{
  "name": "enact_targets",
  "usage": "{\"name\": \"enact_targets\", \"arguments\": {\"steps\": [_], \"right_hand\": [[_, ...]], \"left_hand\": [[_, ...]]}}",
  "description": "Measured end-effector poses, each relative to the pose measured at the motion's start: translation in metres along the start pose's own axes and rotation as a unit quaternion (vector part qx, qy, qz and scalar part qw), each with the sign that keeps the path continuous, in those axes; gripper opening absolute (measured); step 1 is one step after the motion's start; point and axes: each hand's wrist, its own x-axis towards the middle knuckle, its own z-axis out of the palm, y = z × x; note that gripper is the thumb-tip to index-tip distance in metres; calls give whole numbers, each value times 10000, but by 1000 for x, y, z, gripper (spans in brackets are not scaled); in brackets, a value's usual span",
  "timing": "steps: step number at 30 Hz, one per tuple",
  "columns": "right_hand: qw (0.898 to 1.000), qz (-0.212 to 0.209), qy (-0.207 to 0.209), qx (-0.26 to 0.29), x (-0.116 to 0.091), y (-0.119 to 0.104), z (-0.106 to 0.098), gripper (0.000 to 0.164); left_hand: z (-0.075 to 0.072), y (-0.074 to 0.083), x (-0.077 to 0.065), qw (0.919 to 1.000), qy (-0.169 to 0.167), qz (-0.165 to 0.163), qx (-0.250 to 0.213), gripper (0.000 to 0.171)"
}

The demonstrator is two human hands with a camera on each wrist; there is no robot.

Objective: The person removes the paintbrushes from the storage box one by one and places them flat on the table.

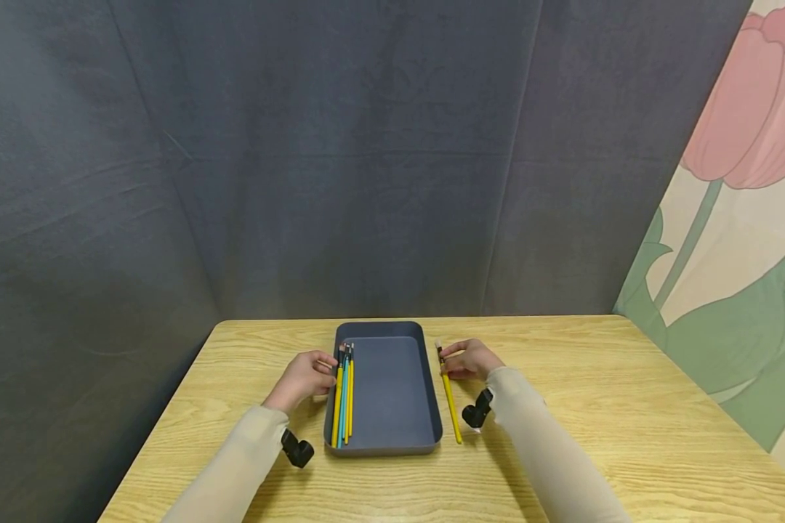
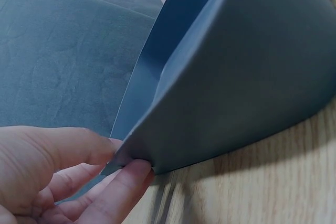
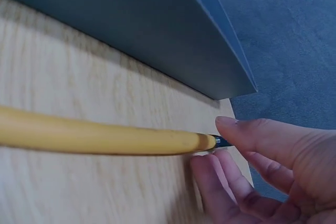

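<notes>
"So, which part are we watching?"

"Looks like the brush-handling step. The right hand (image 1: 469, 359) pinches a yellow paintbrush (image 1: 451, 408) near its dark neck, just outside the tray (image 1: 392, 392), on its right. The left hand (image 1: 310, 374) grips the tray's left wall between thumb and finger, probably to steady it."

"And the next move?"

"I'd guess it calls for a firm pinch and enough height to clear the tray's rim, should that brush join the other brushes (image 1: 344, 399) lying lengthwise along the tray's left side."

"What's everything made of?"

"Well, the tray is a shallow, matte grey rectangle with rounded corners; plastic or coated metal, I can't tell. The yellow handle is slim and smooth, with pale bristles at its far end. Beneath the tray, the table (image 1: 530, 349) has streaky wood grain; behind it hangs dark, creased cloth (image 1: 366, 181)."
</notes>
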Motion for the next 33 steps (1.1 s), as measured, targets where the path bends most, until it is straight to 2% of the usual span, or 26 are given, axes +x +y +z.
{"name": "enact_targets", "arguments": {"steps": [7, 17, 23, 29, 33], "right_hand": [[9999, -1, -58, 128, -7, -6, -9, 38], [9955, -586, -491, 554, -20, -35, -13, 47], [9941, -671, -589, 621, -31, -55, 3, 42], [9910, -730, -783, 800, -36, -67, 30, 35], [9884, -730, -924, 960, -37, -74, 50, 37]], "left_hand": [[2, 0, -1, 10000, -20, 3, -12, 32], [4, 2, -2, 10000, -38, -22, -5, 32], [3, 3, -2, 10000, -75, -8, -14, 33], [0, 3, -3, 9999, -60, -5, 80, 34], [0, 4, -4, 9999, -62, 33, 78, 34]]}}
